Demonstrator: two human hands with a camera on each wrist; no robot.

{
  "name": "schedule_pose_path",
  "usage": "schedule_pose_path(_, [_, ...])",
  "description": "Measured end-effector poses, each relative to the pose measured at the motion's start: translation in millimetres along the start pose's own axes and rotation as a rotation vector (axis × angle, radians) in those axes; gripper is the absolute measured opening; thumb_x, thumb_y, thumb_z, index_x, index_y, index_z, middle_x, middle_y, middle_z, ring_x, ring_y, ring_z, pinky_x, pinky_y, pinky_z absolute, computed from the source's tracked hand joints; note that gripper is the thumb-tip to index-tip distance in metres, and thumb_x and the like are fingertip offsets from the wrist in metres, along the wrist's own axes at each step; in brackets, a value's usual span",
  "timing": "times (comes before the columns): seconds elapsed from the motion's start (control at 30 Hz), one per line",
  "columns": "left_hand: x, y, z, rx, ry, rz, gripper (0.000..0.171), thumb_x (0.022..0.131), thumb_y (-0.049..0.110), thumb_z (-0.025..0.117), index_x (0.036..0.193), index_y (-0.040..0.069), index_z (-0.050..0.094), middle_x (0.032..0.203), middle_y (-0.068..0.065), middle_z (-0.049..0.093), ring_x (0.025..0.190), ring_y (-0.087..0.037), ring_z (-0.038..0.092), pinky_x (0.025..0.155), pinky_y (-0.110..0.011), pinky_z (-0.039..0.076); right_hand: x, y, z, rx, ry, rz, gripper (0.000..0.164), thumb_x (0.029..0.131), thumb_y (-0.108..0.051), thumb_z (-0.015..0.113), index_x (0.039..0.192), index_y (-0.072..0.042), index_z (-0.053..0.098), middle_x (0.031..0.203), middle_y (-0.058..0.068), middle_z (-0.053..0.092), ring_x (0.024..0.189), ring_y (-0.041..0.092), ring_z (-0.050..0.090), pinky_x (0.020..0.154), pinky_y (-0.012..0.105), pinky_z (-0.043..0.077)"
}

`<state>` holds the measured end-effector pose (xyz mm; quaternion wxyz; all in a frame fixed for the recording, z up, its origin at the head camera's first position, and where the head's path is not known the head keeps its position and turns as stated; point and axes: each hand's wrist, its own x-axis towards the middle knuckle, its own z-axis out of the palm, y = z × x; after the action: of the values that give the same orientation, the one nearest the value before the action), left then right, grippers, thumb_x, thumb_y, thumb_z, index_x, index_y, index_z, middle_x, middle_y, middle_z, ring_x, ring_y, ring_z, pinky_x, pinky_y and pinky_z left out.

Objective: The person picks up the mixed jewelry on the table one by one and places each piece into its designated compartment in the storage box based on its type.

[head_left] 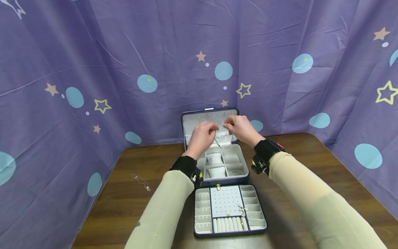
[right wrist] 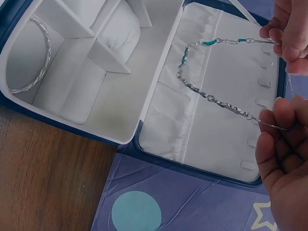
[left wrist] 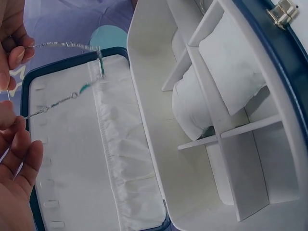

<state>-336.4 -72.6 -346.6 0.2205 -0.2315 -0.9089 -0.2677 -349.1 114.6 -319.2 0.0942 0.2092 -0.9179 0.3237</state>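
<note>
Over the raised lid [head_left: 194, 121] of a navy jewelry box, my two hands hold a silver chain [right wrist: 222, 104] with green pieces, which sags in a loop between them. My left hand [head_left: 203, 135] pinches one end with thumb and fingertips. The other end is pinched by my right hand [head_left: 242, 128]; in the right wrist view its thumb and fingers [right wrist: 273, 149] curl at the thin end chain. Behind the chain, the lid's lining shows a row of small hooks [left wrist: 50, 204] and a gathered pocket [left wrist: 127, 144].
White cushions [head_left: 214, 158] and a twisted bangle [right wrist: 47, 50] lie in the box's compartments. In front is a tray [head_left: 230, 235] with ring rolls, a perforated panel and small jewelry. A thin necklace [head_left: 143, 183] lies on the wooden table at left. A purple curtain [head_left: 174, 41] hangs behind.
</note>
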Motion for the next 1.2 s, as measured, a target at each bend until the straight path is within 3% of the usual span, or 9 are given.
schedule_pose_path(0.17, [2.7,2.4,0.8,0.075,-0.016,0.017,0.022,0.100,0.005,0.058,0.111,0.010,0.077,0.104,-0.005,0.070,0.097,-0.020,0.066,0.085,-0.032,0.055,2,3,0,-0.010,-0.007,0.011,0.018,0.102,-0.016,0.063,0.105,-0.002,0.072,0.074,0.007,0.068,0.069,0.023,0.066,0.068,0.034,0.052])
schedule_pose_path(0.3, [5.4,2.6,1.6,0.139,-0.016,0.071,0.022,0.101,0.006,0.059,0.112,0.008,0.077,0.105,-0.006,0.070,0.102,-0.022,0.067,0.090,-0.032,0.055,2,4,0,-0.023,-0.014,0.013,0.018,0.102,-0.016,0.062,0.107,-0.001,0.072,0.075,0.007,0.069,0.071,0.024,0.067,0.070,0.036,0.052])
schedule_pose_path(0.6, [9.0,0.3,3.9,0.230,0.012,0.143,0.021,0.099,0.006,0.063,0.115,0.008,0.078,0.101,-0.007,0.068,0.097,-0.025,0.065,0.085,-0.033,0.056,3,8,3,-0.080,0.029,-0.035,0.014,0.101,-0.012,0.063,0.104,0.000,0.071,0.081,0.011,0.072,0.065,0.018,0.065,0.067,0.037,0.054])
schedule_pose_path(0.9, [13.5,0.1,3.7,0.277,-0.005,0.135,0.024,0.100,0.006,0.061,0.120,0.008,0.076,0.106,-0.008,0.066,0.100,-0.026,0.063,0.085,-0.034,0.057,9,11,2,-0.162,0.058,-0.025,0.017,0.100,-0.014,0.065,0.106,-0.001,0.074,0.091,0.012,0.074,0.073,0.022,0.068,0.069,0.039,0.056])
schedule_pose_path(1.2, [17.7,-2.8,4.9,0.318,-0.003,0.148,0.025,0.099,0.004,0.062,0.119,0.007,0.076,0.106,-0.008,0.066,0.100,-0.027,0.063,0.085,-0.034,0.057,13,11,3,-0.173,0.055,-0.018,0.019,0.099,-0.013,0.066,0.111,0.000,0.074,0.097,0.015,0.075,0.083,0.027,0.071,0.073,0.041,0.057])
